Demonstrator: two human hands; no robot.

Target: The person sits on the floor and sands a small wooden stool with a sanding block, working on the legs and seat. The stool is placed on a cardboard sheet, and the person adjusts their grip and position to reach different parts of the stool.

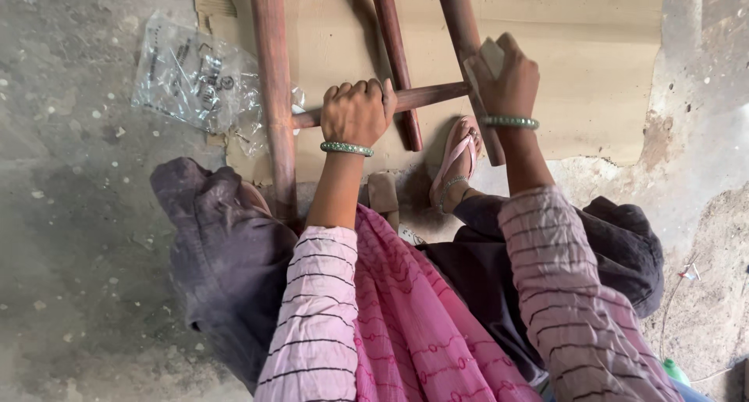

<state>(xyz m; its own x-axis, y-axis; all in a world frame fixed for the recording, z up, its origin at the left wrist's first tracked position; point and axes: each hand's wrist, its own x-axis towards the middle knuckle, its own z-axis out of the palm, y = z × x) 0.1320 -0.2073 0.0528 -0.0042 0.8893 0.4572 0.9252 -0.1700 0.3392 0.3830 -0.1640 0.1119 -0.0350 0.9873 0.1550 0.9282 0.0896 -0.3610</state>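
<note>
We sit low on the floor with a dark red wooden frame in front of us. It rests on a sheet of cardboard. Our left hand is curled tight around the thin cross bar, with the fingers wrapped all the way over it. Our right hand is closed on a small pale sanding block and presses it against the right leg of the frame, just where the cross bar meets it.

We think a few things could go wrong. The block is small, so it may slip off the round leg, and then our knuckles could scrape the wood. Our foot in a pink sandal sits right under that leg, so a slip could bump our toes. If our left hand lets go, the frame may roll or tip. The clear plastic bag of small parts lies near the left leg and could get knocked away.
</note>
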